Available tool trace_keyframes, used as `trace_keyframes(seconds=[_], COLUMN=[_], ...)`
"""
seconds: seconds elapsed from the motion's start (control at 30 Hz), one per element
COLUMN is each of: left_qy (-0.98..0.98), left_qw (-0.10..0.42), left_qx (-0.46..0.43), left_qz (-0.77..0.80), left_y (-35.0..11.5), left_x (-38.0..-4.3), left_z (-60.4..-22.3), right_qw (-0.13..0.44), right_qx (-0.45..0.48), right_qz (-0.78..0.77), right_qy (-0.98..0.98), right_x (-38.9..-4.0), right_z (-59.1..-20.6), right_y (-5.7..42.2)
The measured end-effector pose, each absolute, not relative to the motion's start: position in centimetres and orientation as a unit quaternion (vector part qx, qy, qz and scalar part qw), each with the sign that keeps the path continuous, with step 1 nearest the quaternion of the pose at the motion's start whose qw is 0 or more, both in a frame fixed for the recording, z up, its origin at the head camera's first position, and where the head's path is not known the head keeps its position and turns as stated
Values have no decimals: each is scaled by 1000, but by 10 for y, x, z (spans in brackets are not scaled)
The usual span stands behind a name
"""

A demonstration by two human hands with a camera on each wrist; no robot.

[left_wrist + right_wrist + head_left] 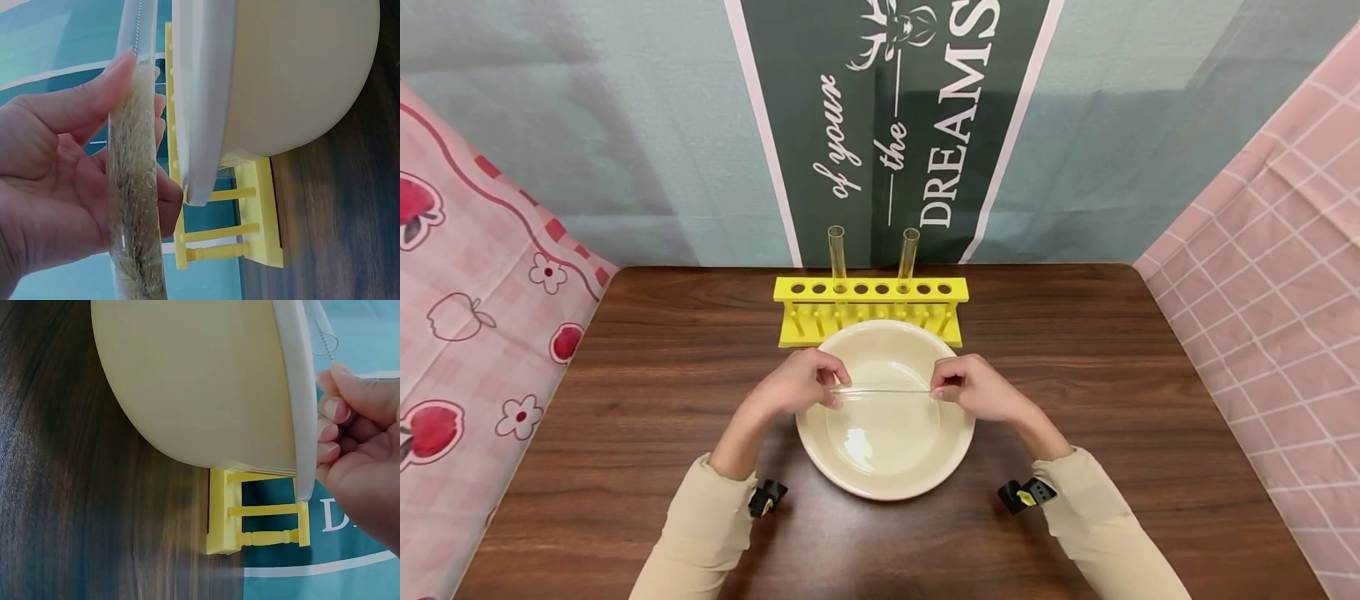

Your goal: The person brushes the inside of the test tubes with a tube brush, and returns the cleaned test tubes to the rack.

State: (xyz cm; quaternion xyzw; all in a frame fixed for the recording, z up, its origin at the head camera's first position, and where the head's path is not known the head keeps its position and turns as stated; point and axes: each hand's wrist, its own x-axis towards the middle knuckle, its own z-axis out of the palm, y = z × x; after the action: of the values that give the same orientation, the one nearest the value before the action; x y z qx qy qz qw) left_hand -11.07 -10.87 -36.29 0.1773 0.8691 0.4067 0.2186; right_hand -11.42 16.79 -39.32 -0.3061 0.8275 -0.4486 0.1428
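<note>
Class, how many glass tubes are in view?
3: a left tube and a right tube standing in the yellow rack, and a held tube in the left hand over the bowl.

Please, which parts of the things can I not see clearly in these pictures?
Glass tube, one end: left wrist view, cut off by the bottom edge.
Brush wire, its end: right wrist view, hidden by the right hand.
Yellow rack, lower middle: head view, hidden behind the bowl.
Deer drawing, antler tops: head view, cut off by the top edge.
</note>
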Motion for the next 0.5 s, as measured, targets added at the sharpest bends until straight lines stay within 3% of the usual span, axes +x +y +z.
trace_keyframes(seconds=[0.5], left_qy=[867], left_qw=[217], left_qx=[188], left_qz=[406], left_y=[-106], left_x=[-109], left_z=[-364], right_qw=[224], right_qx=[-144], right_qz=[-520], right_qy=[811], right_x=[-117], right_z=[-385], right_y=[170])
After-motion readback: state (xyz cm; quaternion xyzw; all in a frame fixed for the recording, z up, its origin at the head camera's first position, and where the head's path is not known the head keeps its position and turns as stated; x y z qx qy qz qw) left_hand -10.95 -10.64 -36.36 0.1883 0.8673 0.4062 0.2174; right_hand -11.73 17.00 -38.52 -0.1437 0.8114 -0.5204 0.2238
